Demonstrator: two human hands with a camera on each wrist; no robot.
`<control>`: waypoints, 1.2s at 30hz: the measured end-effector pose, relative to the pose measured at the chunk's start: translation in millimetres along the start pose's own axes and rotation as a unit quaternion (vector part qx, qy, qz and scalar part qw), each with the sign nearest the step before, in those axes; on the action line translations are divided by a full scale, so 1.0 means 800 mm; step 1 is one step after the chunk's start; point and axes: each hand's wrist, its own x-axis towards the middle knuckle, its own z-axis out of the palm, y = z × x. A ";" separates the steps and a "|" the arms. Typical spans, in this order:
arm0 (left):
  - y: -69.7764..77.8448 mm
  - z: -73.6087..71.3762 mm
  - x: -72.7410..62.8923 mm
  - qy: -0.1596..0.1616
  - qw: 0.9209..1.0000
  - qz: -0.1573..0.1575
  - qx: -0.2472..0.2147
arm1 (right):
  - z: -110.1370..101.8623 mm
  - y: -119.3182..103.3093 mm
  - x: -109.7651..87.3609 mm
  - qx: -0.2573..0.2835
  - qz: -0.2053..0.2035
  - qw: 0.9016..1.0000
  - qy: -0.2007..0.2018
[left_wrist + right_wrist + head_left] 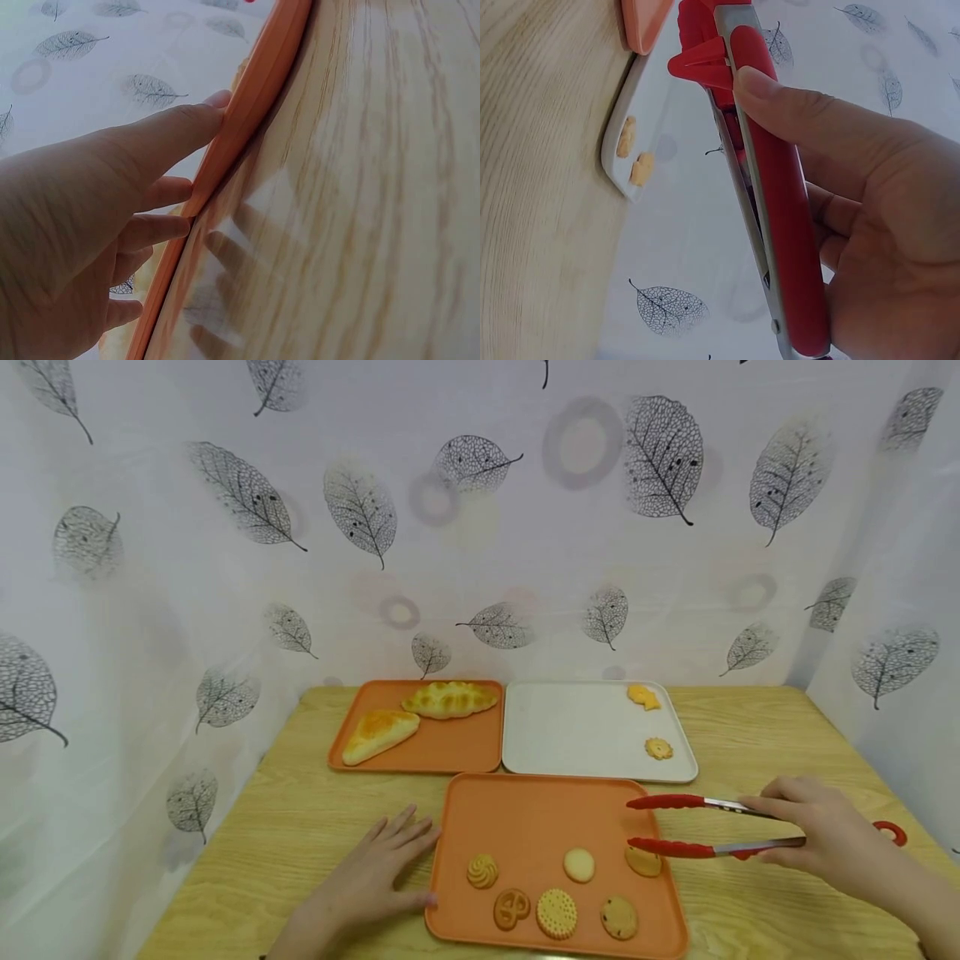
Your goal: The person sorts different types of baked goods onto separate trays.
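My right hand (821,835) grips a pair of red-tipped tongs (776,202) by the handles. Their two red tips stand apart over the right side of the near orange tray (525,810), with nothing between them. One tip partly covers an oval cookie (645,862) at that side. Fingers spread, my left hand (367,877) rests at the tray's left edge, its thumb touching the rim. On this tray lie a swirl cookie (482,871), a pretzel-shaped cookie (512,909), a dotted round cookie (557,914), a plain round cookie (579,865) and a speckled cookie (618,917).
Behind, a white tray (573,727) bears a fish-shaped cracker (643,697) and a flower-shaped cookie (659,748). Left of it, another orange tray (457,752) carries a triangular bread (380,735) and a braided loaf (450,700). A leaf-patterned curtain (487,552) surrounds the wooden table (757,735).
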 end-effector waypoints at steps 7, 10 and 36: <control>-0.001 0.000 0.000 0.001 1.000 0.009 0.003 | 0.004 -0.015 -0.008 -0.011 0.003 1.000 -0.020; -0.001 -0.001 0.001 0.000 1.000 0.008 0.005 | 0.004 -0.022 -0.011 -0.030 0.020 0.999 -0.039; 0.003 -0.002 0.000 0.000 1.000 0.006 0.006 | 0.003 -0.035 -0.013 -0.042 0.040 0.996 -0.061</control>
